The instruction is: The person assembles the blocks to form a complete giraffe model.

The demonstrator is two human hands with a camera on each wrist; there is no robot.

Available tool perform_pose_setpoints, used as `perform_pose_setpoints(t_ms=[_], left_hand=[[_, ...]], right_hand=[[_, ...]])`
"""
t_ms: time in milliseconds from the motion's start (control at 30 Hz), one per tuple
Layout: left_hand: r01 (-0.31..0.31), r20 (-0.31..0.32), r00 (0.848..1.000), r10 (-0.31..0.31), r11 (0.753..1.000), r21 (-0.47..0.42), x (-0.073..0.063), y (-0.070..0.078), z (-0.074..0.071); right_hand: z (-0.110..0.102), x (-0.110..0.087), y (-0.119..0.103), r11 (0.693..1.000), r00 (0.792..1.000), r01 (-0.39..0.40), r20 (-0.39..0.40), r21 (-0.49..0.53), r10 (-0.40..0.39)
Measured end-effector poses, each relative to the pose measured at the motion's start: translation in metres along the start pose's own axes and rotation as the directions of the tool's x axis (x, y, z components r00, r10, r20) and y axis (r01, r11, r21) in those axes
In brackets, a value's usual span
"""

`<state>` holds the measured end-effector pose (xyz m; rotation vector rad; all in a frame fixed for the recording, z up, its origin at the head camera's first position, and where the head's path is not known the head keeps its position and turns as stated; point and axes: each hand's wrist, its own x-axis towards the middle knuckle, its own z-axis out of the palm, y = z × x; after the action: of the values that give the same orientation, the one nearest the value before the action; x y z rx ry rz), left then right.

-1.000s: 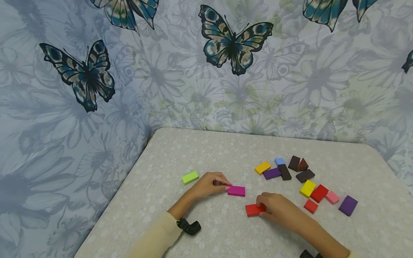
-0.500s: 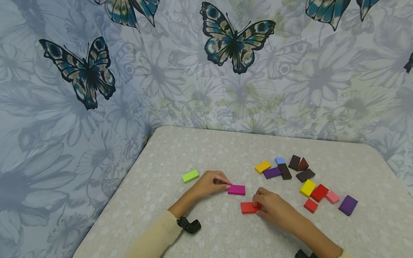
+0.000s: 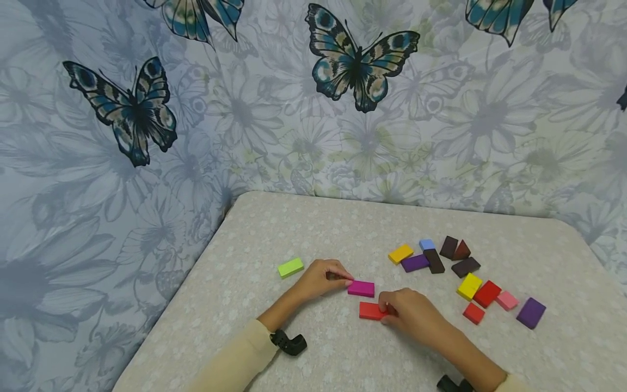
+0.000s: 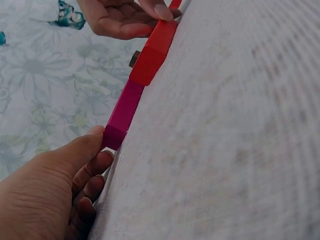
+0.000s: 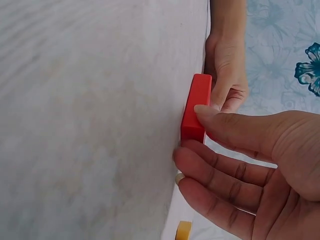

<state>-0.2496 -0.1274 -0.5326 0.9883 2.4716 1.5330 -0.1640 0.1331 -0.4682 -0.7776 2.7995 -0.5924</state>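
A magenta rectangular block (image 3: 361, 289) lies flat on the table in the head view. My left hand (image 3: 320, 280) pinches its left end, and in the left wrist view the thumb presses that end while the index finger is mostly hidden. My right hand (image 3: 413, 314) grips a red rectangular block (image 3: 370, 311) by its right end, thumb on the near side. This red block sits just in front of the magenta one, long sides roughly parallel, with a narrow strip of tablecloth between them. The right wrist view shows thumb and fingers on the red block (image 5: 196, 107).
A lime green block (image 3: 291, 268) lies beyond my left forearm. To the right is a loose scatter of blocks, among them an orange block (image 3: 400, 254), a yellow block (image 3: 469, 286) and a purple block (image 3: 531, 313). A butterfly-patterned wall (image 3: 294, 136) borders the patterned tablecloth (image 3: 274, 228).
My right hand has slid the red block leftward and slightly away from me, closer to the magenta block. The left hand and magenta block have stayed in place.
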Motion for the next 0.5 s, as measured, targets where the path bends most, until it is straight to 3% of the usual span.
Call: perform_pose_setpoints(t_ms=[300,500], left_hand=[[-0.020,0.012,1.000,0.021,0.999,-0.039,-0.003,0.029,-0.008],[-0.015,0.025,1.000,0.016,0.999,-0.044,-0.001,0.027,-0.008]], right_hand=[[0.007,0.009,-0.003,0.999,0.999,-0.009,-0.031,0.038,0.011],[0.009,0.011,0.000,0.996,1.000,-0.025,-0.016,0.086,0.026]])
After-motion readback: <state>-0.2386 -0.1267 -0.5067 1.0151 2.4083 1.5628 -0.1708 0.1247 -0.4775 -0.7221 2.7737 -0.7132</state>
